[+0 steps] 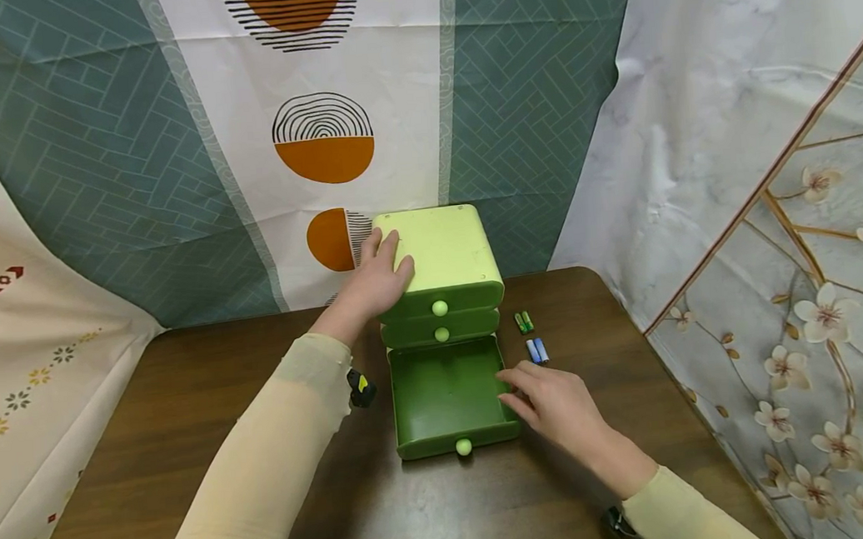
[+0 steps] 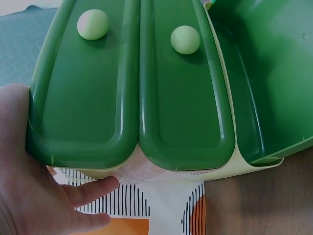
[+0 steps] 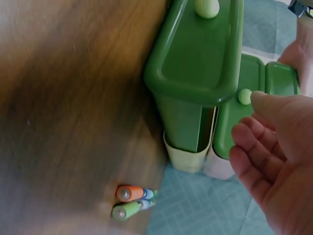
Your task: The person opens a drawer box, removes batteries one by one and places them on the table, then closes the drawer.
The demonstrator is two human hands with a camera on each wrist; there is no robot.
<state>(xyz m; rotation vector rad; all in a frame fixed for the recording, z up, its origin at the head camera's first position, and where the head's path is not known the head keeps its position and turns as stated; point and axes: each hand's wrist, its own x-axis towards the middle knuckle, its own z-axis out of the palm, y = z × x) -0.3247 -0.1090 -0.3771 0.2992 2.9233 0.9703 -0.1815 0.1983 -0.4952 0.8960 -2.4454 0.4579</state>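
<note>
A small drawer cabinet (image 1: 441,248) with a pale yellow-green top and green drawers stands at the back of the table. Its bottom drawer (image 1: 448,394) is pulled out and bare inside; the two upper drawers (image 2: 83,83) are closed, each with a round pale knob (image 2: 186,39). My left hand (image 1: 380,281) rests on the cabinet's top left edge, fingers spread over the top and side. Beside the right rim of the pulled-out drawer hovers my right hand (image 1: 557,398), fingers loosely bent and holding nothing; whether it touches the rim I cannot tell.
To the cabinet's right lie two green batteries (image 1: 524,322) and, nearer, two blue ones (image 1: 537,351) on the brown wooden table (image 1: 209,419). A patterned cloth (image 1: 533,112) hangs right behind the cabinet. A flowered curtain (image 1: 805,343) borders the right side.
</note>
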